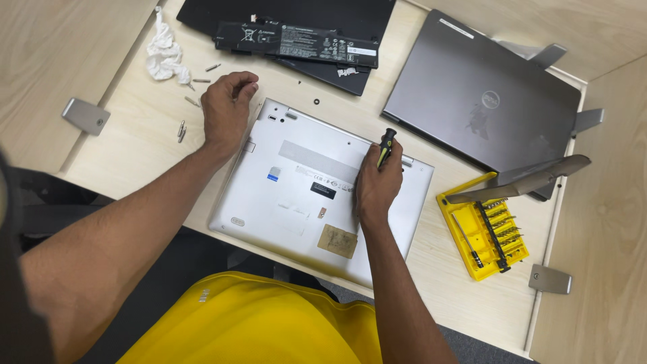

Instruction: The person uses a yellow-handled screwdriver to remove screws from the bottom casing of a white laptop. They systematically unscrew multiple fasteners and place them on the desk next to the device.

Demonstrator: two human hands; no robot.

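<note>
The laptop (303, 195) lies upside down on the tabletop (141, 141), its silver base facing up, right under both our hands and close to our yellow shirt (263, 323).

Far to the left of our left hand, a grey metal bracket (85, 116) sits at the tabletop's edge. Up and left of that hand lies a crumpled white tissue (165, 54), with loose screws (192, 81) scattered between the two and a pair of bits (181, 129) just left of the wrist.

Our left hand (226, 111) rests at the laptop's far left corner, fingers curled loosely inward, touching the edge; we cannot tell whether it pinches anything small.

Beyond the gap between our hands, a black battery (296, 42) lies on a black cover (283, 17), and a small black ring (317, 102) sits on the wood just past the laptop's far edge.

Our right hand (376, 189) is closed around a black and green screwdriver (385, 147), held upright with its tip down near the laptop's far edge.

To the right of that hand lies a yellow bit case (482, 229), open, with rows of bits in it. Up and right of the hand rests a second, grey laptop (485, 94), lid shut, near another bracket (519, 180).
</note>
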